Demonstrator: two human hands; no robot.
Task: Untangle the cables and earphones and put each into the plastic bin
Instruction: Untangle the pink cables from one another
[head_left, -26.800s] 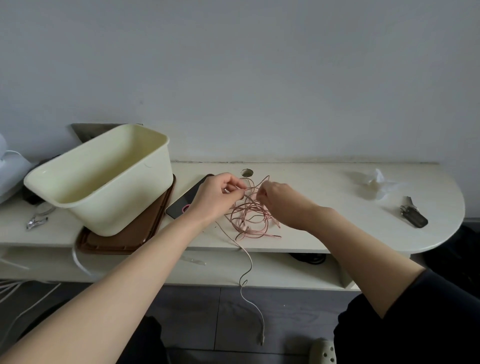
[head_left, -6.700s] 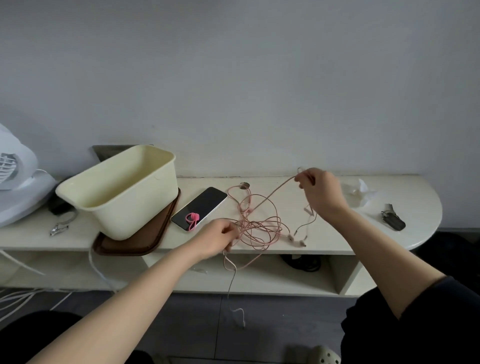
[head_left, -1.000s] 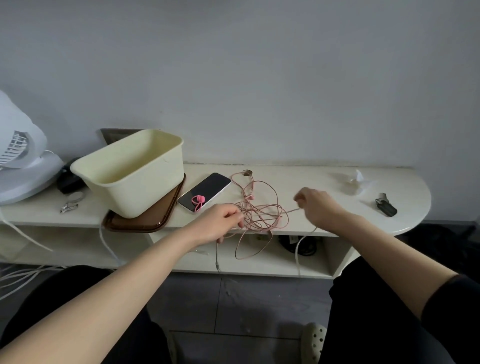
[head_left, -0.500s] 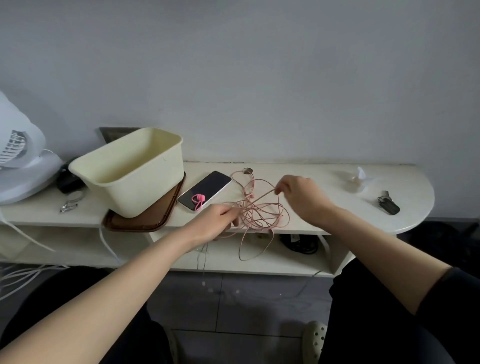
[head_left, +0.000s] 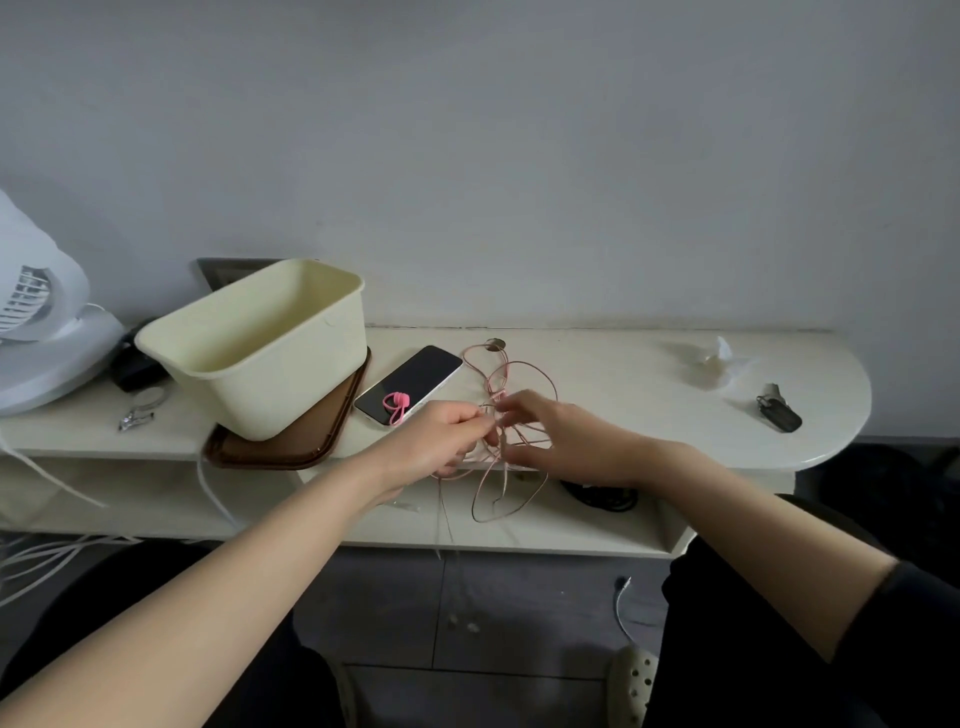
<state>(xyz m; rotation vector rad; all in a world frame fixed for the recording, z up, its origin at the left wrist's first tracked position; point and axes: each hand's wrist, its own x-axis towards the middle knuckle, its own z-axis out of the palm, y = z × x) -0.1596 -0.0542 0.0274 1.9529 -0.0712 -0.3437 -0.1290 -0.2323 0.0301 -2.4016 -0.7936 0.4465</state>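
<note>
Pink cord in one tangle (head_left: 522, 439) sits at the front edge of the surface (head_left: 623, 395), about mid-length, with loops spilling over. The right hand (head_left: 566, 441) has come back in from the right and meets the left hand (head_left: 441, 436) at the knot. The left pinches strands; the right's fingers spread among the loops, and I cannot tell if they grip. Nothing seems freed yet. I count one plastic bin (head_left: 291, 374) towards the left end, one phone (head_left: 410, 384) and two hands.

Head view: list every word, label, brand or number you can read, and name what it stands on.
No text is readable.
The plastic bin: plain, no label showing.
The phone: screen dark, blank.
The fan and key fob: any marking is too small to read.
</note>
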